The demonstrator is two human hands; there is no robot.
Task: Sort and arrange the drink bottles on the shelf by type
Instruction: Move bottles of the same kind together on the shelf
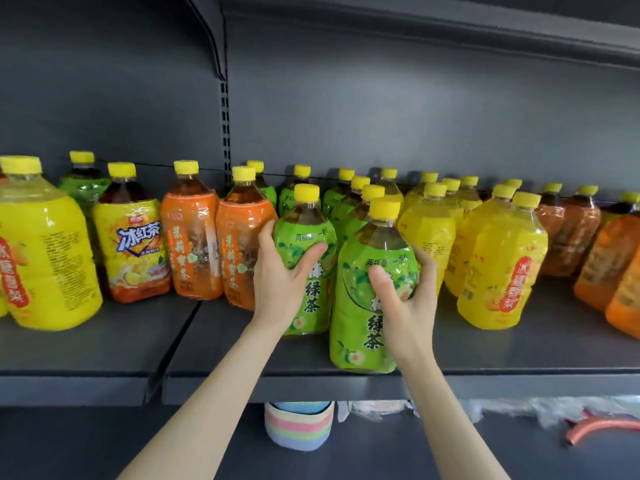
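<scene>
Back-row bottles (429, 178) are mostly hidden behind the front ones, little but yellow caps showing; left yellow bottle (41, 251) and far-right orange bottles (595, 258) are cut by the frame. Under the shelf (104, 344) a pastel striped thing (298, 427) and an orange curved piece (599, 427) are half seen, can't tell what they are. My left hand (280, 271) grips the rear green tea bottle (311, 306), thumb across the label, fingers curled round its left side, tips hidden; my right hand (405, 292) grips the front green tea bottle (360, 323), thumb on the label, fingers wrapped round its right side. Both stand upright mid-shelf, just beside each other, front one at the shelf's front edge. All are clear plastic, rounded shoulders, glossy shrink sleeves, ridged caps; shelf is dark grey, matte. Green sleeves read 绿茶; iced tea bottle (133, 244) reads 冰红茶; two orange jasmine bottles (192, 244) sit left of my left hand, text blurry; right yellow bottle (498, 265) reads 冰糖雪梨.
</scene>
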